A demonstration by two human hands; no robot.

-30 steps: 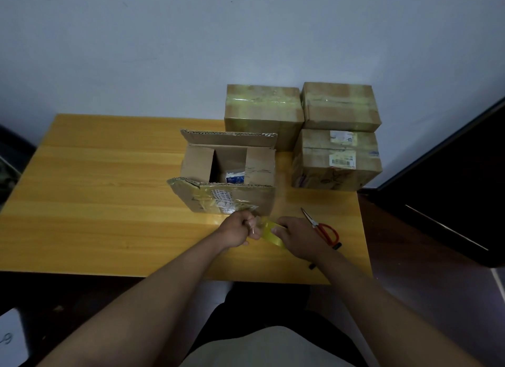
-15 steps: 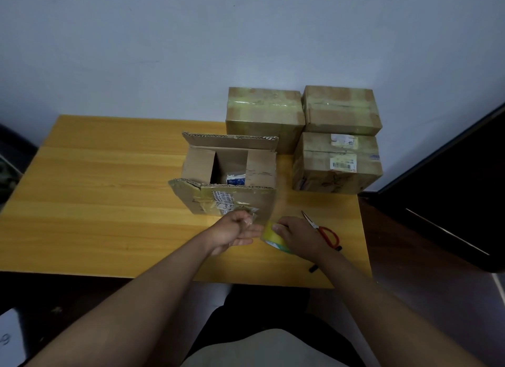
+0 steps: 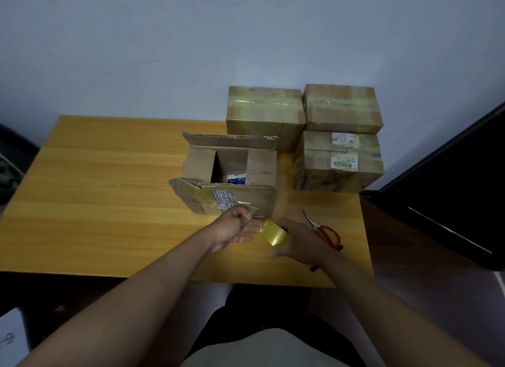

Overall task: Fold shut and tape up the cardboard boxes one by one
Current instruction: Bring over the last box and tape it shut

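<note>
Right hand (image 3: 300,241) gripping tape roll (image 3: 274,234), left hand (image 3: 235,227) pinching its end, open box (image 3: 229,175) lengthwise left-right

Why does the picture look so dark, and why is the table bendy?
Head view: the light is dim, so the hands and the open box look murky; the wide lens curves the table edges; shiny glare streaks the tape on the sealed boxes; the tape roll between the hands is a little blurred.
</note>
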